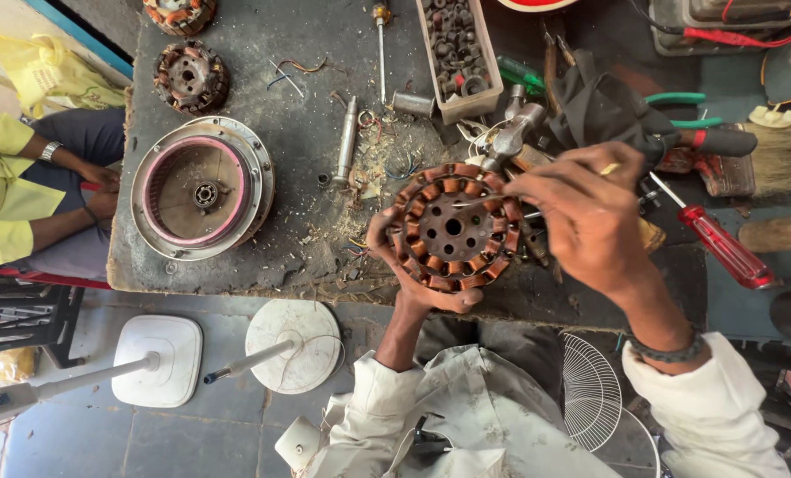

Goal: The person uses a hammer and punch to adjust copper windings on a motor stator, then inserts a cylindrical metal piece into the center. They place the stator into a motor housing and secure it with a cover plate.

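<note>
My left hand (pixel 416 281) holds a round motor stator (pixel 453 227) with copper coil windings from below, thumb on its left rim. My right hand (pixel 581 208) is closed over the stator's right side, pinching a thin pale tool or stick (pixel 609 168) near the coils, with a thin wire running across the stator face. Both hands are above the near edge of a dark, littered workbench (pixel 316 177).
A round fan motor housing (pixel 202 188) lies at the bench's left, two more stators (pixel 191 78) behind it. A red-handled screwdriver (pixel 723 248), hammer (pixel 515 133), tray of small parts (pixel 459 55), pliers and brush lie around. Another person in yellow (pixel 6 190) sits left. Fan stands (pixel 293 345) rest on the floor.
</note>
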